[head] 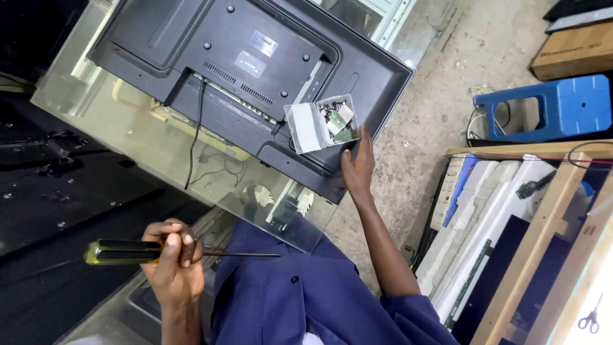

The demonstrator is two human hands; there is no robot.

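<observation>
Left hand [171,255] is gripping a yellow-handled screwdriver [159,252], fingers curled round the handle, shaft pointing right; right hand [357,167] is reaching, fingers loosely spread, touching the small white parts box [313,124] sitting near the television back's [211,45] lower right corner, on the glass table [128,137]; seemingly fetching or dropping screws; the move calls for a fine pinch.

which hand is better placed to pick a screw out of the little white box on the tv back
Right. The right hand already touches the white box on the TV back; the left hand is far off, gripping the screwdriver.
</observation>
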